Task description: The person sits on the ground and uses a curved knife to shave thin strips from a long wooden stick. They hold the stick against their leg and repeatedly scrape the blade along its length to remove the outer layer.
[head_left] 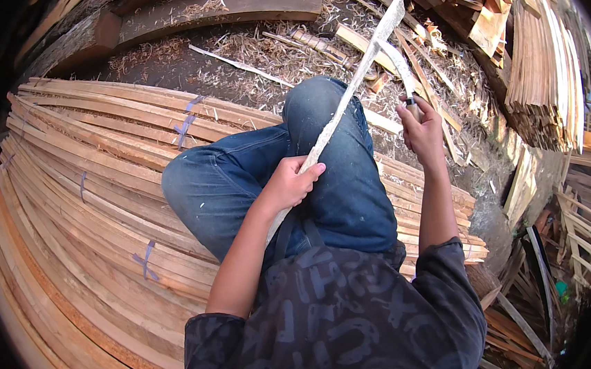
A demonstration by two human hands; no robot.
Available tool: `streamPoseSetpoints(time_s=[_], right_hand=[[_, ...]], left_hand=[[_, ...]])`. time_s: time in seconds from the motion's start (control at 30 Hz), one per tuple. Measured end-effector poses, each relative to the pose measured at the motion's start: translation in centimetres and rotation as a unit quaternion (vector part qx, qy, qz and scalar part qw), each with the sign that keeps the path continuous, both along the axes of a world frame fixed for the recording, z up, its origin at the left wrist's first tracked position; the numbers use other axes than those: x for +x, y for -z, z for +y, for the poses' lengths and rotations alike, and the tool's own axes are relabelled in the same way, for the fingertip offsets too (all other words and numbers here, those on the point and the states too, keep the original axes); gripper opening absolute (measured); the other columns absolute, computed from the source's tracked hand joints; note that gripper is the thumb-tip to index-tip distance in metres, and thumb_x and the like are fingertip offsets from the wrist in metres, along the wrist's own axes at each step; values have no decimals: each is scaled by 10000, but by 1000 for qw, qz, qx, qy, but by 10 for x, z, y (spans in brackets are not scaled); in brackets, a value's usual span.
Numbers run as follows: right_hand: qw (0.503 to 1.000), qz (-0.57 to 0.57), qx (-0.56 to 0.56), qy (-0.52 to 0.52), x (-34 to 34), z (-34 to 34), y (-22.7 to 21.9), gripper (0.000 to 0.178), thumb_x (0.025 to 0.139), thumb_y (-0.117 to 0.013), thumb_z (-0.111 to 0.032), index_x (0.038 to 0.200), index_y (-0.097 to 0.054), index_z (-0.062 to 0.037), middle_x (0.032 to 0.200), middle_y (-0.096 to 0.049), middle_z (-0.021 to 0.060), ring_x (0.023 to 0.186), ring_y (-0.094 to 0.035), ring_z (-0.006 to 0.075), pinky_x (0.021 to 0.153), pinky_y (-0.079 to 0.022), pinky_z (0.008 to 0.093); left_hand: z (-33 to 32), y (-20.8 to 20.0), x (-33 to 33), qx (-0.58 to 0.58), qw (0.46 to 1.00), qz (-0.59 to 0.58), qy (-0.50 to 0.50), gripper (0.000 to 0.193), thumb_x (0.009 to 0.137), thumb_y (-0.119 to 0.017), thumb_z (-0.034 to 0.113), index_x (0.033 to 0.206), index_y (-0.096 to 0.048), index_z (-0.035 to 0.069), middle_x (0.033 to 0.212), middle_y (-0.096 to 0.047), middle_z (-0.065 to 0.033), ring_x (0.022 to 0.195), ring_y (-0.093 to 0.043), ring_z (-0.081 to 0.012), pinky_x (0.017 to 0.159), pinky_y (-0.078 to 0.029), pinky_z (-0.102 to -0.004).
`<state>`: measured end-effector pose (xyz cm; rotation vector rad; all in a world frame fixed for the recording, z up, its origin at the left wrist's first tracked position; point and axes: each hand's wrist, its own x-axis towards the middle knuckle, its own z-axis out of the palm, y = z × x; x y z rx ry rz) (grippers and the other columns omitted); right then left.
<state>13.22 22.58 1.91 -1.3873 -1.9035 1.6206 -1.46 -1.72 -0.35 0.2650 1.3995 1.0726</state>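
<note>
A long, pale strip of wood (344,101) slants up and away across my lap, its far end widening to a slanted tip. My left hand (294,184) is closed around its lower part, with the thumb on top. In my right hand (423,129), beyond my right knee, is a knife (401,68) with a curved blade, gripped by its short dark handle. The blade's upper end meets the strip near its far end; whether it cuts into the wood I cannot tell.
I sit cross-legged on long bundled wooden slats (122,191) tied with purple strips (147,260). Wood shavings (256,31) litter the ground ahead, beside a thick timber beam (226,8). Stacked boards (544,75) stand at the far right, with a slatted wooden frame (584,234) below.
</note>
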Motion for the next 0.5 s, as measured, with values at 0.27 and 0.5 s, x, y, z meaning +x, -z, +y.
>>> streamPoseSetpoints(time_s=[0.27,0.5], right_hand=[[997,25,-67,-35,4,4,3,354,868,-680,-166,1151,-592,28,620,-525,-24,447,-436,42,386,-335,212],[986,34,-91,-134,7,-23,-2,311,896,-594,-79,1170,-453,-34,530,-446,-31,361,-357,43,330,-236,215]], left_hand=[[2,1,-1,3,1000,-22,-1,313,924,-605,289,721,-464,97,510,-384,64,384,-338,-17,324,-273,-212],[1,13,9,38,972,231,14,385,896,-618,301,712,-506,-19,573,-526,-86,547,-549,-213,559,-426,-371]])
